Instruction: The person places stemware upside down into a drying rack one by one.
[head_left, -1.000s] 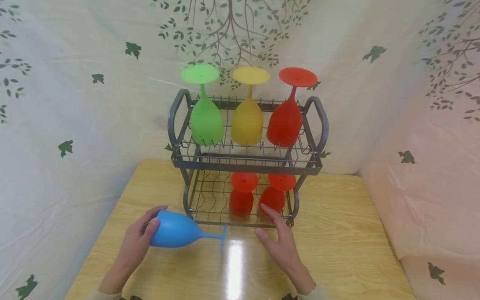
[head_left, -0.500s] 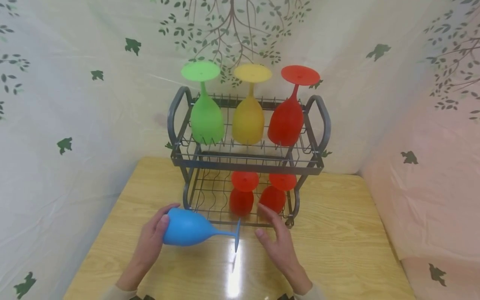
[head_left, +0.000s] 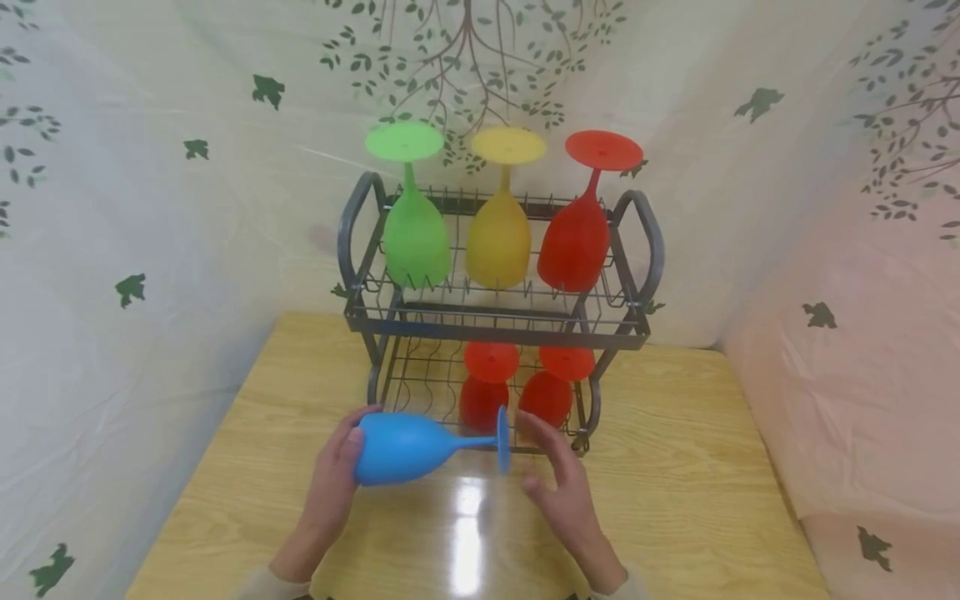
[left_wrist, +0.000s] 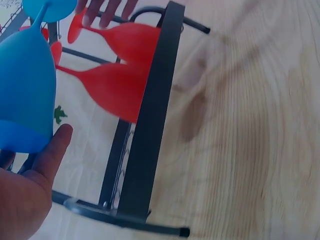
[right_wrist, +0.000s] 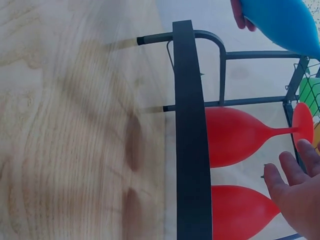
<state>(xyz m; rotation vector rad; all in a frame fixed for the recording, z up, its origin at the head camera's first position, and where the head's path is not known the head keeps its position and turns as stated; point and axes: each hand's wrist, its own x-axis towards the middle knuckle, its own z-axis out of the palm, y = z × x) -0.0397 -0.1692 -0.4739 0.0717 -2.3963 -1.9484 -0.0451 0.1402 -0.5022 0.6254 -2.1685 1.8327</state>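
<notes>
A blue wine glass (head_left: 405,448) lies sideways in the air, its foot pointing right. My left hand (head_left: 335,479) grips its bowl near the rim; the left wrist view shows thumb and fingers around the blue bowl (left_wrist: 25,85). Just right of the foot, my right hand (head_left: 562,487) is held with fingers apart and nothing in them. Behind the hands, two red wine glasses (head_left: 483,404) (head_left: 546,398) stand upside down on the lower tier of a black dish rack (head_left: 495,335). In the right wrist view, the right fingers (right_wrist: 287,175) overlap the red glasses.
On the rack's upper tier stand upside-down green (head_left: 416,242), yellow (head_left: 498,242) and red (head_left: 573,246) wine glasses. The rack sits on a wooden table (head_left: 675,467), before a cloth backdrop (head_left: 187,233) printed with leaves.
My left hand has carried the blue glass to the right, bringing its foot close to the right hand. The right hand has stayed nearly in place.
</notes>
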